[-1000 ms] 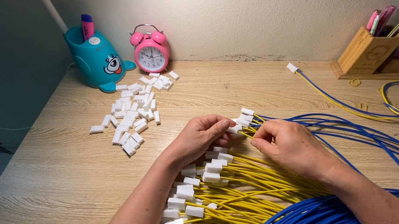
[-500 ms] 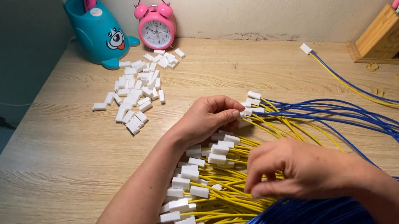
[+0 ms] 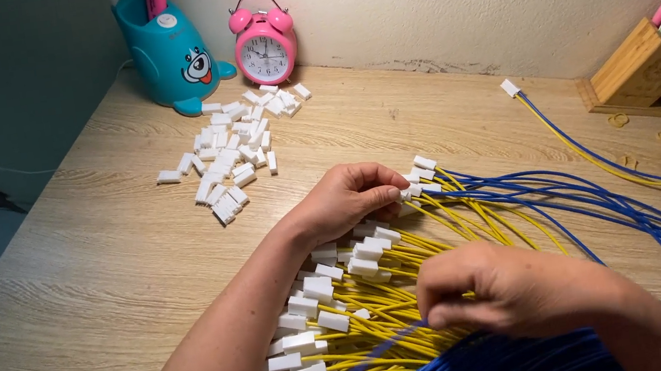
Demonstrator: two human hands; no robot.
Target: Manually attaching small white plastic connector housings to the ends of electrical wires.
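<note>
The small white plastic connector sits between the thumb and fingertips of my left hand, pinched tight, just left of a little cluster of the same white plugs that end the blue wires. It lies near the middle of the pale wooden tabletop, at the far edge of the wire heap.

My right hand is nearer to me and to the right, curled over the thin yellow wires. Its fingers are closed narrow around a strand or two of them, though exactly which strand I cannot tell. The yellow wires fan out leftward under both hands, each ending in a white plug, and those plugs lie in a ragged row beside my left forearm.

The long blue wires sweep from the connector cluster off to the right and pile up thick at the near edge under my right wrist.

Farther off to the left lies a loose pile of white plastic housings, well apart from my hands. Behind it against the wall stand a teal cartoon-faced pen holder and a pink twin-bell alarm clock. At the far right is a slanted wooden desk organiser.
</note>
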